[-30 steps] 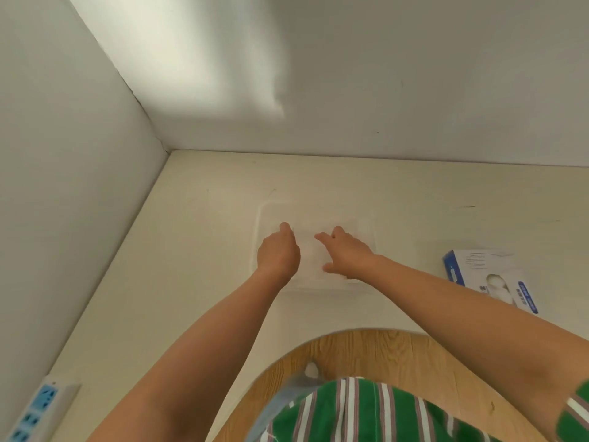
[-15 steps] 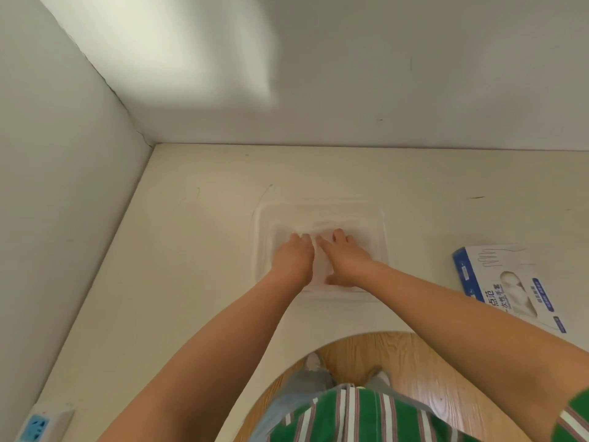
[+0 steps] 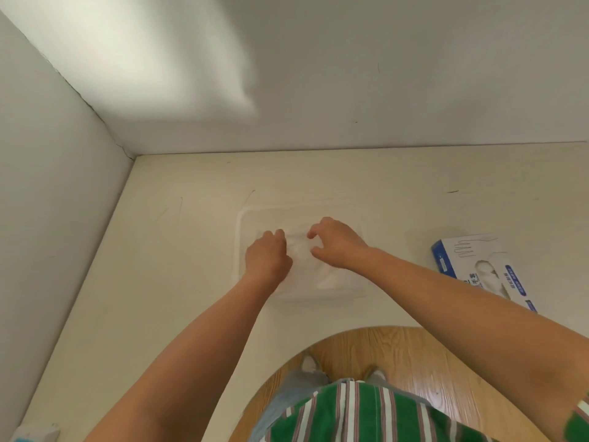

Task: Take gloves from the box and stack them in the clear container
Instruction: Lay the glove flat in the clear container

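Plastic container (image 3: 287,215) beneath left hand (image 3: 267,258)

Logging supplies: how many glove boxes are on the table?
1. The blue-and-white glove box lies right of the clear container, apart from it, its near end hidden by the right forearm.

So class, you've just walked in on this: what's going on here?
A person stands at a cream table set in a corner, reaching both arms into a clear container. The left hand and right hand sit close together over thin, see-through gloves lying inside it, fingers curled down onto them. Whether they pinch the material is too hard to make out. The glove box lies off to the right on the table, and neither hand touches it.
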### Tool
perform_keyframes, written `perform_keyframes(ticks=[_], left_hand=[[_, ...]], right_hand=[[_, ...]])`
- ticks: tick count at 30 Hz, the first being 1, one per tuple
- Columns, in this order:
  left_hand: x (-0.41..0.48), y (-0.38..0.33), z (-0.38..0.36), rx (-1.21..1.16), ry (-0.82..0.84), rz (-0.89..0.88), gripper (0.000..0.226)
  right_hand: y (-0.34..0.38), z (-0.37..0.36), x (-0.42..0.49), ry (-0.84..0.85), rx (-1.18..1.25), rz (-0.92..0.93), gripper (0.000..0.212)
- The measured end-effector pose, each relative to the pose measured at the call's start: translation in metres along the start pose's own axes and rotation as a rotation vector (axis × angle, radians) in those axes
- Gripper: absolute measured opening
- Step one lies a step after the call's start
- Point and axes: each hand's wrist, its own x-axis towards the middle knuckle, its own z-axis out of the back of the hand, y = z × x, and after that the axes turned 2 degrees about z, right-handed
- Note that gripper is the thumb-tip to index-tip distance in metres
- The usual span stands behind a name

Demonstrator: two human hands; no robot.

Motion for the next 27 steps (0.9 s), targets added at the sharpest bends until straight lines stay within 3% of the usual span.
perform_keyframes(ticks=[2, 4, 8, 13, 19, 23, 27], left_hand=[[-0.002, -0.016, 0.014, -0.068, -0.191, -0.034, 0.021], [-0.005, -0.042, 0.028, -0.163, -0.293, -0.081, 0.02], [-0.013, -0.107, 0.039, -0.336, -0.326, -0.247, 0.018], [-0.031, -0.19, 0.018, -0.374, -0.155, -0.457, 0.022], [-0.041, -0.247, -0.025, -0.256, 0.176, -0.566, 0.031], [-0.044, -0.264, -0.051, -0.163, 0.25, -0.593, 0.045], [-0.047, -0.271, -0.062, -0.12, 0.252, -0.561, 0.058]], right_hand=[[0.0, 0.019, -0.012, -0.229, 0.161, 0.088, 0.022], [-0.008, 0.038, -0.026, -0.405, 0.269, 0.127, 0.018], [-0.059, 0.06, -0.058, -0.563, 0.323, 0.032, 0.016], [-0.148, 0.059, -0.119, -0.527, 0.25, -0.232, 0.014], [-0.221, 0.037, -0.182, -0.287, 0.137, -0.557, 0.02], [-0.235, 0.018, -0.196, -0.224, 0.166, -0.535, 0.035], [-0.235, 0.01, -0.192, -0.28, 0.177, -0.47, 0.026]])
